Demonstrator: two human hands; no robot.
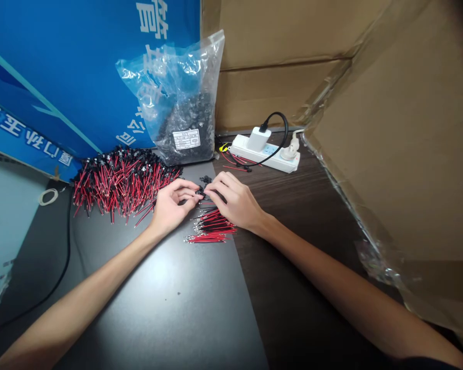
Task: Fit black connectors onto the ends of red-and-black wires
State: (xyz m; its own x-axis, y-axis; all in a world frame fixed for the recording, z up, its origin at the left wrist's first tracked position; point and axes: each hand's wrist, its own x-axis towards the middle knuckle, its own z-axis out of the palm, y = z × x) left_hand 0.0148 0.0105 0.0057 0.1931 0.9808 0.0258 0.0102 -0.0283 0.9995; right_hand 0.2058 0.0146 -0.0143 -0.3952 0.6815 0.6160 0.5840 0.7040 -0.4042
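My left hand (176, 201) is closed in a pinch, with a small black plastic connector (200, 190) at its fingertips. Right beside it, my right hand (233, 198) curls its thumb and fingers together at the same spot; what they grip is hidden. A few more black connectors (206, 179) lie just beyond the fingertips. Below the hands, short red and black wires (214, 222) with metal terminals lie roughly side by side, partly under my right hand. Left of my left hand spreads a large heap of red and black wires with black connectors (119, 177).
A clear plastic bag (193, 115) of black parts stands behind the hands. A white power strip (268, 152) with an adapter and black cable is at the back right. Cardboard (401, 154) walls the right side, a blue printed panel (81, 61) the left. A grey mat (170, 308) covers part of the table.
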